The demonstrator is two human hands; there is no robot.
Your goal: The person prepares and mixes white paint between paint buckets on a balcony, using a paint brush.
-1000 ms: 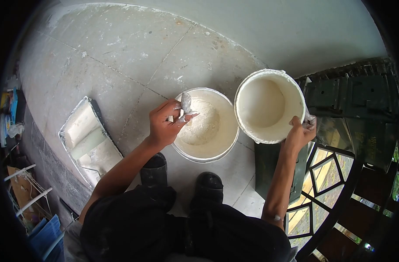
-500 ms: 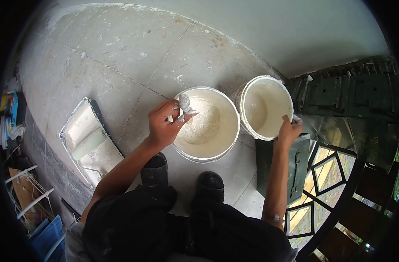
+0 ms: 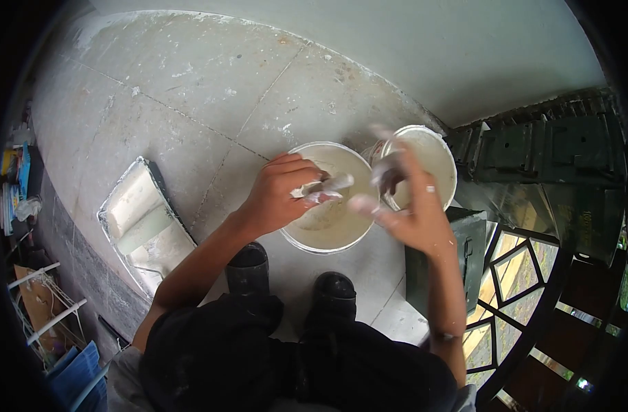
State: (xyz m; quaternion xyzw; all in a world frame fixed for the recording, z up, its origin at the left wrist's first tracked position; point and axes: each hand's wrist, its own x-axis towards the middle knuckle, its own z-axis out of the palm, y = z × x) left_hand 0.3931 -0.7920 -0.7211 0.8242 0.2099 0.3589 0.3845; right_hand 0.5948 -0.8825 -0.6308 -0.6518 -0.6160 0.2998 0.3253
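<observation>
My left hand [image 3: 279, 192] is closed on a small whitish object [image 3: 338, 183], smeared with white, above the left part of the larger white bucket [image 3: 327, 244]. Pale powdery material lies in that bucket, partly hidden by my hands. My right hand [image 3: 410, 199], blurred by motion and with white on its fingers, is spread between the two buckets and holds nothing. Behind it stands the smaller white bucket [image 3: 441, 154], just right of the larger one.
A paint tray with a roller [image 3: 145, 230] lies on the floor at the left. Dark green metal boxes [image 3: 547, 151] stand at the right, another [image 3: 458, 257] below the smaller bucket. My shoes [image 3: 334, 285] are near the larger bucket. Lattice panels are lower right.
My right hand has let go of the smaller bucket's rim and moved left with its fingers spread. My left hand has moved slightly right, and the whitish object now points right.
</observation>
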